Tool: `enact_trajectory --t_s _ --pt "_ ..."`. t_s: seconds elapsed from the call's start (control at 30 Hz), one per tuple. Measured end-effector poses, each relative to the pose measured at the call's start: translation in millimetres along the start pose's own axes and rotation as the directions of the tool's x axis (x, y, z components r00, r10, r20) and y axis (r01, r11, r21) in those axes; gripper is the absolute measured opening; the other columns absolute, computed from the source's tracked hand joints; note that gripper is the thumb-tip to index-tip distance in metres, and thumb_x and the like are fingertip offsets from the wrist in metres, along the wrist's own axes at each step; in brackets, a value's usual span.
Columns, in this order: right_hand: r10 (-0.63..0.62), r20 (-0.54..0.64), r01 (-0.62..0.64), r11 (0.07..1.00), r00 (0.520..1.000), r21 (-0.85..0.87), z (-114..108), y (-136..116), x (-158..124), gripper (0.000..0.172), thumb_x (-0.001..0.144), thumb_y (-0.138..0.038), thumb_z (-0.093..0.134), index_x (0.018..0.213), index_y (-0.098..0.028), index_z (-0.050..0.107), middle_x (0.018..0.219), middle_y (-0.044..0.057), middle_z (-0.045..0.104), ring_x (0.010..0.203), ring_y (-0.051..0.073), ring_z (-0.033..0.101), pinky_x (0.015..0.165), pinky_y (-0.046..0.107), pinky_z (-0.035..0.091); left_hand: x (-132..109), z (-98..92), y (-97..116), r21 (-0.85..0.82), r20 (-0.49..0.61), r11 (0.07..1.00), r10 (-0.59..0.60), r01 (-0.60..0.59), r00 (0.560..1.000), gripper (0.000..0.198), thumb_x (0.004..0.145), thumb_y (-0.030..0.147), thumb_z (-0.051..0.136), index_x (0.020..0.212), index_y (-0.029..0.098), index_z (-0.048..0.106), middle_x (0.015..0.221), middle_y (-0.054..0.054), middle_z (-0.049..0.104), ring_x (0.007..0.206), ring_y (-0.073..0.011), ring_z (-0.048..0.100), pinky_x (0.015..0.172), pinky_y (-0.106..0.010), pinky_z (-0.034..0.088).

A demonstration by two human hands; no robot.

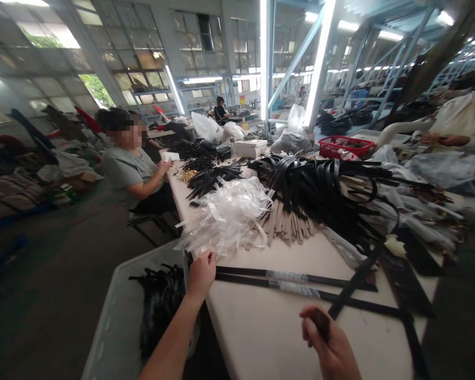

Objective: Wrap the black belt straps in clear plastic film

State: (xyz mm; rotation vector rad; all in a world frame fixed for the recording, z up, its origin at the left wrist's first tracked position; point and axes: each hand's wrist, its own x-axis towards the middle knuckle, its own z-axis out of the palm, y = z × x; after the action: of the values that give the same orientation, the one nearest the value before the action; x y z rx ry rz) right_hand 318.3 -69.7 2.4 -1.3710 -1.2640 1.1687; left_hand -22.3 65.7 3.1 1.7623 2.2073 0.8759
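My left hand (201, 272) is at the table's left edge, its fingers curled. It is beside the left ends of two flat black straps (237, 278) and just below a heap of clear plastic strips (233, 211). What its fingers hold, if anything, is hidden. Over the near part of the table, my right hand (332, 343) is closed around a dark brown end, blurred. A black strap (352, 287) slants up and right from this hand. Wrapped around the middle of each lying strap is clear plastic film (295, 290).
Black straps (312, 184) are piled at mid-table, with a red basket (346, 146) and a white box (250, 148) behind. A whitish bin (106, 316) containing black pieces stands left of the table. One co-worker (129, 169) sits at left; another (459, 119) is at right.
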Motion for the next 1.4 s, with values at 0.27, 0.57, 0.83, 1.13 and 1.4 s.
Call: enact_trajectory --t_s 0.27,0.57,0.83,1.13,1.4 --pt "0.222 0.202 -0.246 0.964 0.954 0.104 48.9 -16.2 3.4 0.055 0.084 -0.067 0.055 0.102 -0.017 0.065 0.083 0.006 0.067 0.037 0.007 0.045 0.034 0.022 0.033 -73.2 26.5 54.9 -0.763 0.525 0.287 -0.245 0.579 0.815 0.026 0.073 0.029 0.078 0.09 0.014 0.066 0.079 -0.009 0.072 0.065 -0.0174 0.067 0.067 -0.03 0.053" --pt "0.244 0.147 -0.253 0.966 0.959 0.045 65.5 2.9 6.2 0.045 0.083 -0.06 0.058 0.082 -0.016 0.065 0.06 0.001 0.061 0.039 0.01 0.049 0.036 0.02 0.035 -137.0 65.8 95.4 -0.745 0.644 0.111 -0.139 0.658 0.752 0.026 0.07 0.027 0.08 0.086 0.014 0.064 0.072 -0.003 0.065 0.055 -0.0107 0.056 0.05 -0.022 0.037" --pt "0.305 0.225 -0.321 0.946 0.925 0.041 39.3 8.9 -27.0 0.053 0.083 -0.063 0.052 0.1 -0.015 0.062 0.053 0.0 0.063 0.035 0.01 0.044 0.037 0.021 0.031 -103.4 71.9 101.5 -0.733 0.658 0.072 -0.177 0.676 0.732 0.028 0.074 0.025 0.075 0.097 0.015 0.062 0.077 -0.002 0.066 0.055 -0.0092 0.057 0.051 -0.02 0.039" --pt "0.295 0.221 -0.302 0.953 0.93 0.0 1.0 25.7 -58.7 0.062 0.079 -0.064 0.057 0.114 -0.013 0.058 0.053 0.003 0.067 0.047 0.018 0.059 0.05 0.027 0.042 -55.3 58.3 109.2 -0.725 0.689 -0.105 -0.116 0.681 0.715 0.03 0.091 0.034 0.044 0.106 0.013 0.06 0.092 -0.014 0.072 0.067 -0.0194 0.068 0.06 -0.031 0.053" --pt "0.265 0.377 -0.258 0.964 0.888 -0.071 -43.5 47.9 -76.0 0.048 0.075 -0.058 0.068 0.103 -0.019 0.072 0.071 0.004 0.07 0.062 0.019 0.063 0.058 0.027 0.047 -49.7 56.2 115.3 -0.812 0.578 -0.007 -0.143 0.583 0.803 0.013 0.081 0.022 0.069 0.091 0.014 0.064 0.082 -0.006 0.069 0.066 -0.0148 0.065 0.063 -0.026 0.052"
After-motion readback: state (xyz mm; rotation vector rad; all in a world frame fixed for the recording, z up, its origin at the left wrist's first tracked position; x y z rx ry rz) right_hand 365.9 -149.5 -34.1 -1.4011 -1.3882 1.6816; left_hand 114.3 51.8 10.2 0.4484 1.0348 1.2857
